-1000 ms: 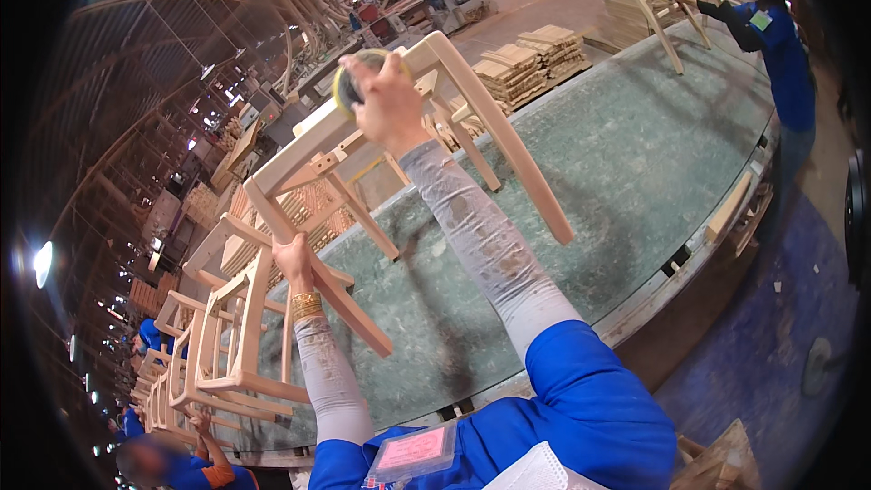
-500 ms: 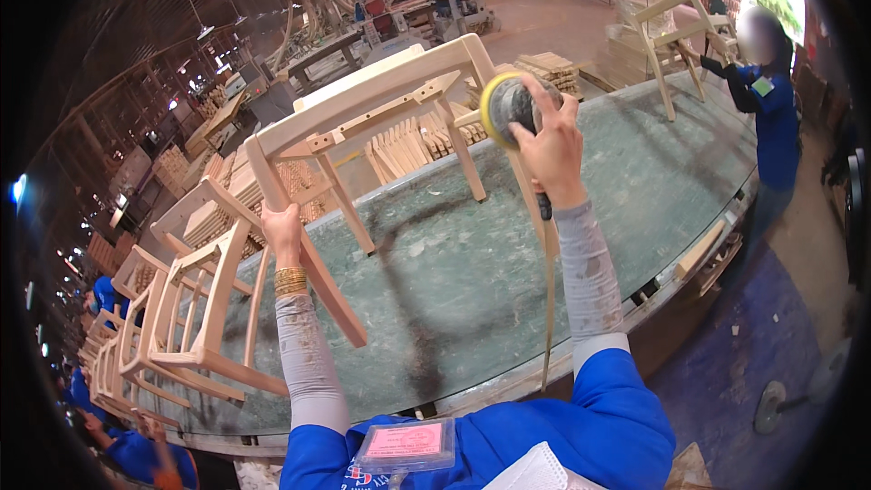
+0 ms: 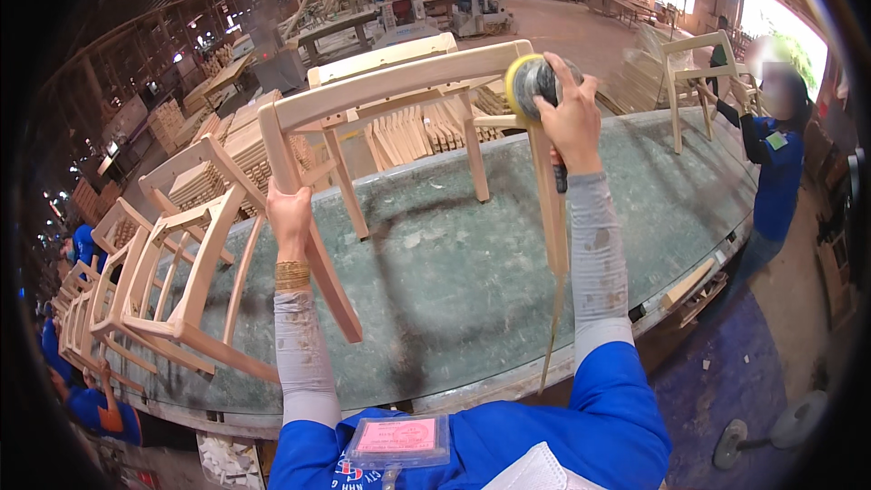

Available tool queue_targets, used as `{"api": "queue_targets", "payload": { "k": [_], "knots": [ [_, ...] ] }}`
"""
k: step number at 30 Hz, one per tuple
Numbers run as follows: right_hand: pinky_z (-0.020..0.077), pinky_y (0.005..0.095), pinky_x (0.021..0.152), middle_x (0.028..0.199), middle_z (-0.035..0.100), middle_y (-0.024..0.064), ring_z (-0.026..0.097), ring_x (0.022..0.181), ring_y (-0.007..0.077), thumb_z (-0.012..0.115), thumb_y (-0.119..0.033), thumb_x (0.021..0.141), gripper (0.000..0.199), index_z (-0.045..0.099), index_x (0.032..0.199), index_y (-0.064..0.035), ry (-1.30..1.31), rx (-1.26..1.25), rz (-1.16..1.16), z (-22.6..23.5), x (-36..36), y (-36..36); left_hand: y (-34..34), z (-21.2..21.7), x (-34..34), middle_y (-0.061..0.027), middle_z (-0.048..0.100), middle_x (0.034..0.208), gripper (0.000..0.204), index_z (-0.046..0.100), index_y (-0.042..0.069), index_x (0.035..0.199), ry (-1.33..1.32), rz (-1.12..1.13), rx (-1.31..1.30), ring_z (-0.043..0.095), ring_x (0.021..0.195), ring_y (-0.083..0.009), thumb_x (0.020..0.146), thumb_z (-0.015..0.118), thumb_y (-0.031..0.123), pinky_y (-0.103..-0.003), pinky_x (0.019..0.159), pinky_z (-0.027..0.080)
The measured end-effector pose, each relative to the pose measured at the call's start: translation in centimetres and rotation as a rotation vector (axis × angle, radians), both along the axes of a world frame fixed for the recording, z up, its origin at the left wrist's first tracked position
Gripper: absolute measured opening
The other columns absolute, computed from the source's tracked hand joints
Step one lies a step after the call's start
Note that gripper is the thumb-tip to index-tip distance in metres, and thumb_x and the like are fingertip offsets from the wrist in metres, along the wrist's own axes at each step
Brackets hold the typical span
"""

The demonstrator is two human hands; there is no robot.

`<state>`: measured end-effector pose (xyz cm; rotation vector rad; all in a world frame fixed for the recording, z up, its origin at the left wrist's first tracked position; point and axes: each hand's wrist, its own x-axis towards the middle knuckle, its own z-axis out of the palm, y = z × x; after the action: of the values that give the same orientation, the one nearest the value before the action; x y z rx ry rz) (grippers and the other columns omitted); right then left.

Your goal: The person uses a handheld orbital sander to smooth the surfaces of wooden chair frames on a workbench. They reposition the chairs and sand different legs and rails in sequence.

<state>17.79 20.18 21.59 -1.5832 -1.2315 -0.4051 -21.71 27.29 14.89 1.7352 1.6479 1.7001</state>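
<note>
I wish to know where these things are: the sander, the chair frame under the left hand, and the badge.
Sander [image 3: 536, 85]: head view, on its round dark body.
Chair frame [image 3: 399, 83]: head view, on its long upper rail.
Badge [image 3: 396, 436]: head view, on its pink card.

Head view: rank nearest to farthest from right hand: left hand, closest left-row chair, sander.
1. Sander: in the right hand's grip.
2. Left hand: to its left, across the chair frame.
3. Closest left-row chair: farther left, beyond that hand.
</note>
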Motion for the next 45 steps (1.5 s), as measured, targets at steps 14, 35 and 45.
{"api": "queue_targets", "payload": {
  "k": [14,35,45],
  "knots": [
    [0.0518,0.0448,0.078,0.111,0.047,0.0201,0.061,0.091,0.0389,0.072,-0.014,0.072,0.066,0.047,0.13,-0.0342,-0.066,0.07,-0.079,1.3,0.7,1.3,0.1,0.4,0.4,-0.0166,0.064,0.083,0.033,0.055,-0.002,0.102,-0.032,-0.023,0.004,0.064,0.076,-0.0277,0.072,0.057,0.011,-0.037,0.07,0.05],
    [0.0462,0.0405,0.089,0.108,0.056,0.0211,0.057,0.101,0.037,0.071,-0.014,0.064,0.07,0.051,0.13,-0.0283,0.128,-0.247,0.029,-8.9,3.7,-10.8,2.8,0.3,-1.1,-0.0137,0.064,0.08,0.036,0.058,-0.005,0.1,0.018,0.005,0.011,0.062,0.07,-0.0217,0.071,0.062,0.015,-0.033,0.067,0.049],
    [0.0475,0.0402,0.086,0.106,0.054,0.0154,0.058,0.099,0.0353,0.071,-0.007,0.064,0.072,0.051,0.13,-0.0242,0.513,-0.436,-0.263,-26.4,-1.3,-27.7,7.9,2.1,-1.7,-0.0093,0.063,0.077,0.029,0.06,-0.007,0.089,0.016,-0.07,-0.004,0.059,0.067,-0.0158,0.071,0.066,0.014,-0.031,0.063,0.047]
  ]
}}
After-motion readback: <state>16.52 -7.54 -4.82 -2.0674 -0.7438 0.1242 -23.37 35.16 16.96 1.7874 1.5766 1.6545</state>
